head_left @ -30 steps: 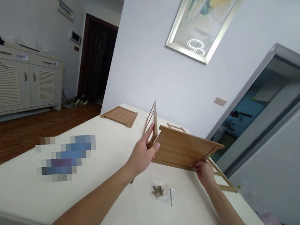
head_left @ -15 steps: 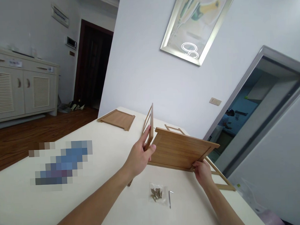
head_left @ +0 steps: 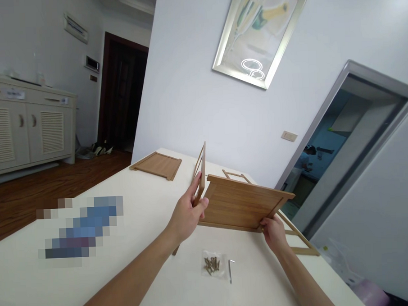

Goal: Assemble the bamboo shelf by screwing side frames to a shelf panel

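Note:
My left hand (head_left: 186, 214) is closed round the edge of an upright wooden frame (head_left: 202, 171), seen nearly edge-on. Just right of it stands a tilted brown wooden panel (head_left: 240, 205). At that panel's lower right corner, my right hand (head_left: 274, 231) grips the edge, fingers partly hidden. The panel's left end is close to the frame; whether they touch I cannot tell. Nearer to me on the table lie a clear plastic bag of screws (head_left: 212, 264) and a small hex key (head_left: 230, 271).
Another wooden panel (head_left: 157, 165) lies flat at the white table's (head_left: 138, 205) far left. Open wooden frames lie behind the held panel (head_left: 237, 175) and beside my right hand (head_left: 304, 250). A blurred blue patch (head_left: 85, 230) covers the left side. A person (head_left: 307, 157) is visible through the doorway.
The whole view has shifted slightly, with the picture and doorway a little further left. Both hands keep the same holds on the frame and panel.

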A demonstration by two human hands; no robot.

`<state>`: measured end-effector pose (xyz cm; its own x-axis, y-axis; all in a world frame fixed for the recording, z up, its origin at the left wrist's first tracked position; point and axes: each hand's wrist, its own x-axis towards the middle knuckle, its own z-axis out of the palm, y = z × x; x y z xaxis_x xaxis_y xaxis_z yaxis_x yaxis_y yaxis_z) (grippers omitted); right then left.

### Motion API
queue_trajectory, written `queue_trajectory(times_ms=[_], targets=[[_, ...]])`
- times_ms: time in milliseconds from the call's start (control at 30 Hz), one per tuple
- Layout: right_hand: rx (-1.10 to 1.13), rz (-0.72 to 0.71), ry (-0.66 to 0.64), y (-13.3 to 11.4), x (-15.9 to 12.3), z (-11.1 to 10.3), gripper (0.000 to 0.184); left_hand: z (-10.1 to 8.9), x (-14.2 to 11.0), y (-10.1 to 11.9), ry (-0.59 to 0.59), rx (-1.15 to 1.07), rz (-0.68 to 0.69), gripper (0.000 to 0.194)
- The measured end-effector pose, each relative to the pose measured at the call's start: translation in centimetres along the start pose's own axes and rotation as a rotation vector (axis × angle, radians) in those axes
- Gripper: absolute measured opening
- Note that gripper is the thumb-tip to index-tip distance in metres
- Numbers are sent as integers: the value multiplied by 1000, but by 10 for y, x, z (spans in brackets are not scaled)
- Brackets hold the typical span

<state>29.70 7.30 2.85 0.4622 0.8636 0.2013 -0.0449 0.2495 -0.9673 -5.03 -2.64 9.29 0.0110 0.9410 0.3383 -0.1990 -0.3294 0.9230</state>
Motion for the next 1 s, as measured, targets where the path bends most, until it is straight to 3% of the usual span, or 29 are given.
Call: queue_trajectory(times_ms=[167,300,467,667,867,1000], targets=[[118,-9,-68,-9,-6,5,18,0,0,0,13,-11,13,78],[161,-44,-138,-16,-11,14,26,-1,1,-3,27,-14,32,78],[137,-57,-47,-15,-13,18,45,-2,2,-4,40,-3,37,78],[-42,-205,45,-14,-8,4,40,-2,2,-5,41,9,49,76],[-77,-314,71,-30,-13,5,74,-2,2,-5,38,13,29,75],[-234,-431,118,-47,-20,11,99,-3,3,-7,34,-14,35,76]])
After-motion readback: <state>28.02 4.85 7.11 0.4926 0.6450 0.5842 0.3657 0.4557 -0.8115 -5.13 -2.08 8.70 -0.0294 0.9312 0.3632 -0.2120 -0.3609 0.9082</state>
